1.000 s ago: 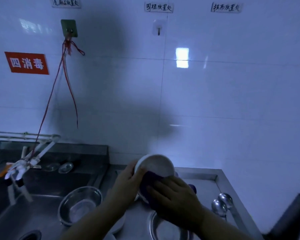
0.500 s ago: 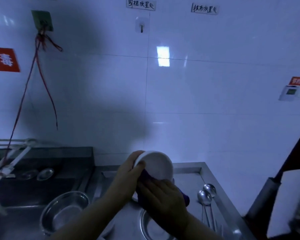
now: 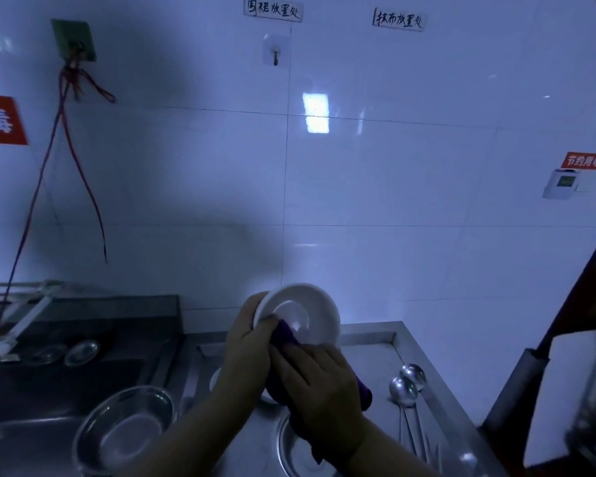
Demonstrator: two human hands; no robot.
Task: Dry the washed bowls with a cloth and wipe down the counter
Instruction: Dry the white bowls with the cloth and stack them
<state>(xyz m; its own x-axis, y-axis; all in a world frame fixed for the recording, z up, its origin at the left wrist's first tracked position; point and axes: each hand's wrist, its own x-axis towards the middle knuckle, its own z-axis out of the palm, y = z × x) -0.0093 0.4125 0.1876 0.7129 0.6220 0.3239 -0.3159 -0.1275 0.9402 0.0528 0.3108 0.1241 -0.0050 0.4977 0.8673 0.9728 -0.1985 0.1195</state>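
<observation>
- Left hand [image 3: 252, 342]: grips the rim of the white bowl [image 3: 303, 313], thumb hooked over the near edge, fingers behind.
- Right hand [image 3: 319, 387]: pinches the purple cloth [image 3: 284, 333], fingers curled into the fabric, pressing a fold against the bowl's inner wall.
- White bowl: held tilted above the steel counter [image 3: 369, 342], opening toward the camera, clear of every surface.
- Purple cloth: bunched under the right hand, a tail hanging out near the wrist side.
- Below the hands: a steel dish [image 3: 300, 452] on the counter, partly covered by the right forearm; another pale dish edge [image 3: 215, 378] behind the left wrist.
- Right of the hands: two ladles [image 3: 408, 382] lying on the counter, handles toward the camera.
- Left: a steel basin [image 3: 126, 428] in the sink [image 3: 31, 383].
- Progress, as judged: drying under way on one bowl; remaining dishes not yet handled; counter wipe not yet begun.
- Not determinable: wet or dry state of any dish in the dim light; number of bowls left, with the stack hidden under the arms; dark object at the right edge cut off and unidentified.
</observation>
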